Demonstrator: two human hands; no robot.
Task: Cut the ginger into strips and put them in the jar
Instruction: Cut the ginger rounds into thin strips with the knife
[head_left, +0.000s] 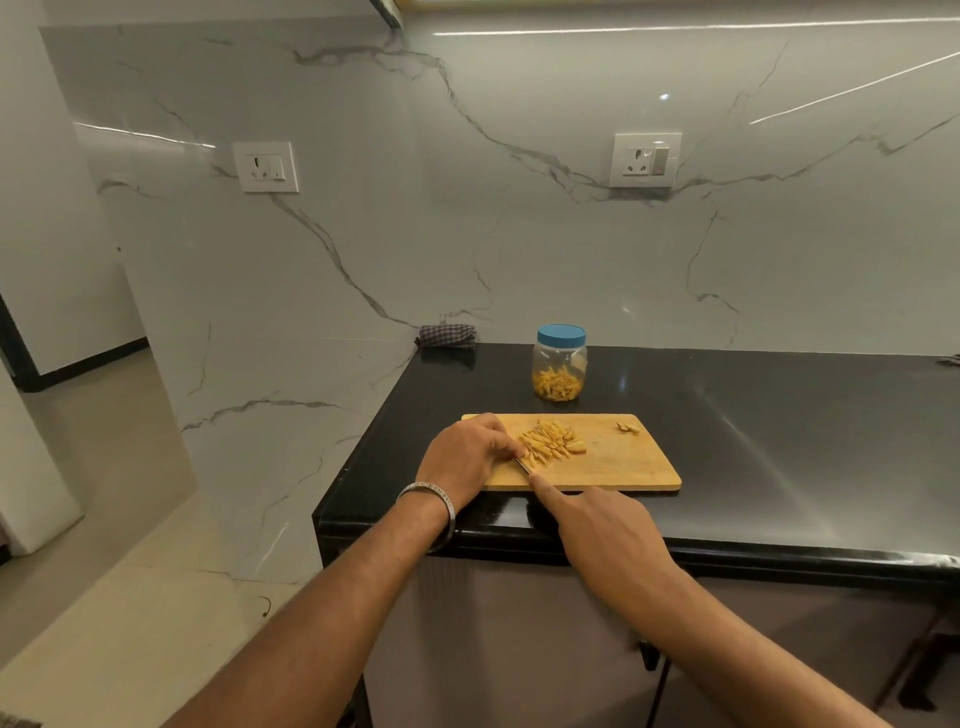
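Note:
A pile of yellow ginger strips (551, 441) lies on the wooden cutting board (623, 462) at the counter's front edge. My left hand (467, 454) rests on the board with curled fingers against the left end of the pile; what it holds there is hidden. My right hand (605, 525) grips a knife (522, 464), index finger stretched along its spine, the blade tip at the pile's near left side. Behind the board stands a clear plastic jar (559, 364) with a blue lid on, holding ginger strips at its bottom.
A small ginger scrap (627, 427) lies at the board's far right corner. A folded checked cloth (448, 335) sits by the wall at the counter's back left. The black counter (779, 441) ends just left of the board. Two wall sockets are above.

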